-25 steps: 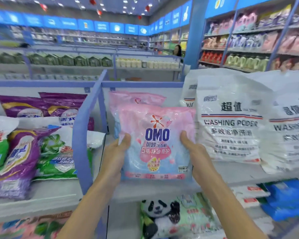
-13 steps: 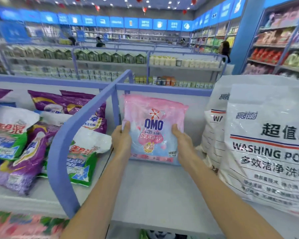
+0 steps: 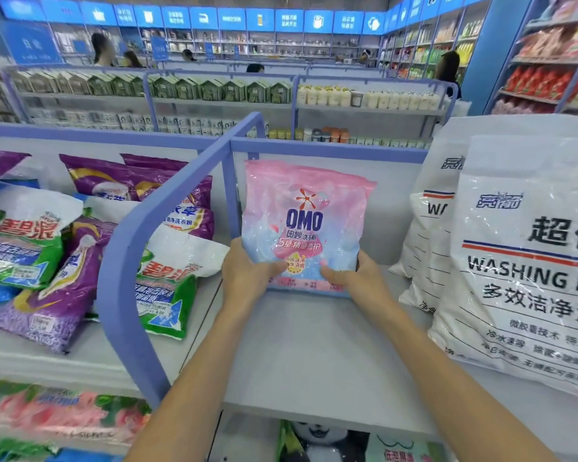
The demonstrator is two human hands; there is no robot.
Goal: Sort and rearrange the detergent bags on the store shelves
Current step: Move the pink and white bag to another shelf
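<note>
at the back of the shelf [image 3: 314, 355], against the rear panel, the pink omo bag [image 3: 306, 225] stood upright with its bottom edge on the shelf board. the left hand [image 3: 247, 276] gripped its lower left corner and the right hand [image 3: 351, 278] its lower right, thumbs pressed on the front. just beside it on the left ran the blue divider [image 3: 167, 208]; near on the right leaned the white washing powder bags [image 3: 514, 261].

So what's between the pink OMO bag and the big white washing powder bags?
Head view: bare grey shelf and back panel separate the pink OMO bag from the white washing powder bags.
</note>
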